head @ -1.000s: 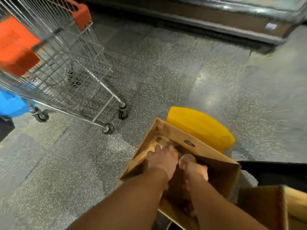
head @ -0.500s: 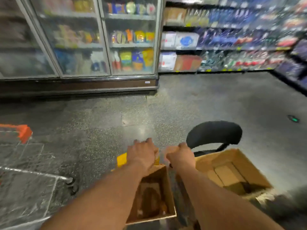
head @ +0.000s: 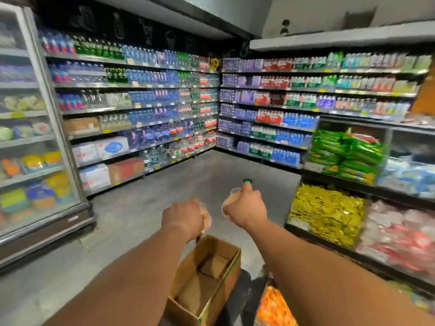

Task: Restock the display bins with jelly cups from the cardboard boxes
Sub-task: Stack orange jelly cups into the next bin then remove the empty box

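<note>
Both arms reach forward over an open cardboard box [head: 207,278] that sits low between them, its flaps up and brown packing shapes lying inside. The left hand [head: 184,217] is curled around a clear jelly cup [head: 205,217] with pale orange filling, which shows at the thumb side of the fist. The right hand [head: 244,209] grips another jelly cup [head: 231,196], its clear rim poking out above the fingers; the blur hides whether either hand holds more than one. Both cups are up in the air above the box, near each other but apart. To the right stand the display bins [head: 327,215], one packed with yellow packets, the next with red and white ones, and green packets stacked on the level above. An orange heap [head: 273,307] lies at the lower edge, just right of the box. A glass-door cooler [head: 35,137] stands on the left, and shelves of bottled water [head: 164,109] line the far corner over a grey floor [head: 141,220]
</note>
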The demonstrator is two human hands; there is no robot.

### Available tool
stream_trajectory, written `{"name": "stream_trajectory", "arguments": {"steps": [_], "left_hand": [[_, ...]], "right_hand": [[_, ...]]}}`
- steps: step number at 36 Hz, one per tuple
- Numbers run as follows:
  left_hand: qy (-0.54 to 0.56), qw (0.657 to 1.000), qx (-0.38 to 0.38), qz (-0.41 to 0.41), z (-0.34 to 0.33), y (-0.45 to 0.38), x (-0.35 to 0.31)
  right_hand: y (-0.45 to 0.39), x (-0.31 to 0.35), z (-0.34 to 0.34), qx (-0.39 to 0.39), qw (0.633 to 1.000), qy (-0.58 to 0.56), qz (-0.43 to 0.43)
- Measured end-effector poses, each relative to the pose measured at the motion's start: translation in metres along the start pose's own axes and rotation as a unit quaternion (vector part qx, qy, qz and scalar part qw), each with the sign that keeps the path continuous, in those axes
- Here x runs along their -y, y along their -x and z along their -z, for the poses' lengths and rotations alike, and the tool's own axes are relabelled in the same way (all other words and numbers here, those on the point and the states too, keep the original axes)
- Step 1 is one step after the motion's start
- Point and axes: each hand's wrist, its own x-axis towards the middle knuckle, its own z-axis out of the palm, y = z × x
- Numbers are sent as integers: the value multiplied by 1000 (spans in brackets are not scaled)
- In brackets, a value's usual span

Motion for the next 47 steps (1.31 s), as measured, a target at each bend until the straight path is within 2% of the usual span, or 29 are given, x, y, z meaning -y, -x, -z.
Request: {"name": "stream_trajectory", "arguments": {"steps": [8, 17, 23, 30, 36, 41, 47], "left_hand": [[-9, 981, -1, -194, 43, 29, -156], [-38, 918, -49, -392, 69, 127, -322], [-28, 877, -62, -476, 74, 189, -418], [-6, 849, -61, -525, 68, 260, -524], [16, 845, -41, -533, 60, 309, -617], [2, 847, -32, -530, 57, 329, -677], [-1, 863, -33, -505, 45, 306, -747]], "right_hand": [[64, -78, 151, -142, 985, -4, -100], [172, -169, 289, -280, 934, 1, -220], [242, -222, 359, -332, 900, 5, -282], [308, -294, 443, -363, 878, 36, -311], [339, -359, 511, -333, 882, 80, -325], [328, -409, 558, -322, 892, 78, -307], [280, -470, 591, -293, 907, 88, -289]]}}
